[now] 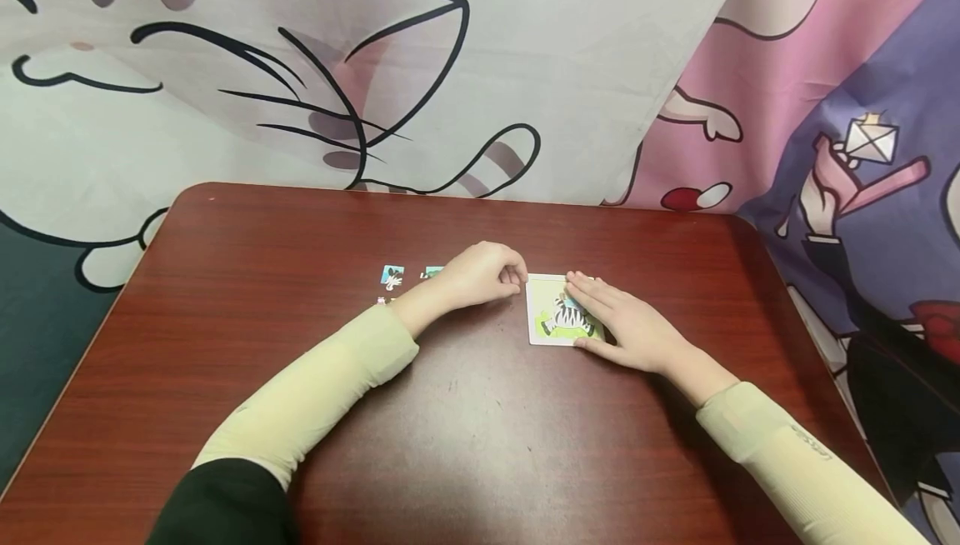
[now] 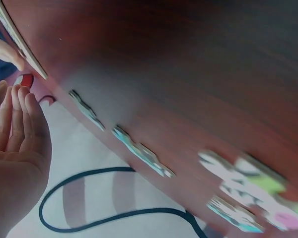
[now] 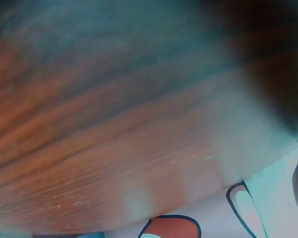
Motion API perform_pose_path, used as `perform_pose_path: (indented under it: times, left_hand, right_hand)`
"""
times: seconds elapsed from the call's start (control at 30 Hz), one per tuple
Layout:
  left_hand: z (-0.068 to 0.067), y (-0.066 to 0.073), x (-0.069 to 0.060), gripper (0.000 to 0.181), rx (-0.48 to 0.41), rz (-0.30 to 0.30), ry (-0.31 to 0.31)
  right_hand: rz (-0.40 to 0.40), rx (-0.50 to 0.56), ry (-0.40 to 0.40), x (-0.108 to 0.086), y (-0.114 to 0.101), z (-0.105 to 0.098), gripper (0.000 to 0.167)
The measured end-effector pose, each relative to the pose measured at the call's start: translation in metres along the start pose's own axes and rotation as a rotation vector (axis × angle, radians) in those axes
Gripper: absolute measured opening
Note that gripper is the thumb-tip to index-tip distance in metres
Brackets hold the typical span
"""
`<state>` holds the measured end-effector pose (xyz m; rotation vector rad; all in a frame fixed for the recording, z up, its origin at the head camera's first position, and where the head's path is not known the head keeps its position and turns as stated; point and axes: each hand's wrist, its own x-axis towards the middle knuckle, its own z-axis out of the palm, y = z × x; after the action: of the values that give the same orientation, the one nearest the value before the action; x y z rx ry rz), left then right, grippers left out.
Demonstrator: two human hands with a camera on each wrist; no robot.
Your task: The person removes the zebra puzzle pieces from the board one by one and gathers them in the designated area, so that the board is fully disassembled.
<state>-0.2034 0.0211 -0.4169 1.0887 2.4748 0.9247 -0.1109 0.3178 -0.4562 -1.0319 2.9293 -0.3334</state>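
A square puzzle board (image 1: 547,337) with a zebra picture lies on the table. My right hand (image 1: 637,328) rests on its right side with straight fingers, and the thumb is at the lower edge. Part of the picture is hidden under that hand. My left hand (image 1: 480,274) is just off the board's left edge with loosely bent fingers. In the left wrist view the left hand (image 2: 25,129) shows nothing between fingers and thumb. Puzzle pieces lie to the left, among them a blue piece with a zebra part (image 1: 392,277) and a partly covered piece (image 1: 432,271).
The brown wooden table (image 1: 450,445) runs back to a cartoon-printed cloth (image 1: 570,70). Close up in the left wrist view are a thin blue piece (image 2: 141,151) and a white and green piece (image 2: 258,188). The right wrist view holds mostly blurred table top (image 3: 114,124).
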Motion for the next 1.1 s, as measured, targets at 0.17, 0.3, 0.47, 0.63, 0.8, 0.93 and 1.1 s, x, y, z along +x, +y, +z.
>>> perform_pose_path:
  times: [0.17,0.3,0.47,0.63,0.8,0.93,1.1]
  left_hand:
    - [0.008,0.009,0.011,0.011,0.021,0.022,-0.017]
    - [0.015,0.014,0.02,0.011,0.031,0.029,-0.033]
    - [0.021,0.022,0.03,0.011,0.02,0.026,-0.056]
    - [0.027,0.026,0.041,0.013,0.023,0.023,-0.072]
    - [0.032,0.026,0.047,0.017,0.055,0.008,-0.089]
    - [0.035,0.025,0.05,0.018,0.074,0.001,-0.112]
    - [0.037,0.024,0.051,0.016,0.07,-0.004,-0.112]
  right_hand:
    - [-0.005,-0.001,0.013,-0.003,0.006,0.001,0.084]
    - [-0.018,-0.015,0.013,-0.004,0.008,0.001,0.084]
    - [-0.027,-0.048,-0.013,-0.005,0.009,0.001,0.082]
    - [-0.031,-0.073,-0.025,-0.005,0.009,0.003,0.082]
    - [-0.059,-0.079,-0.004,-0.004,0.009,0.005,0.082]
    - [-0.063,-0.078,-0.012,-0.003,0.008,0.004,0.083]
    - [-0.055,-0.084,-0.028,-0.002,0.009,0.002,0.083]
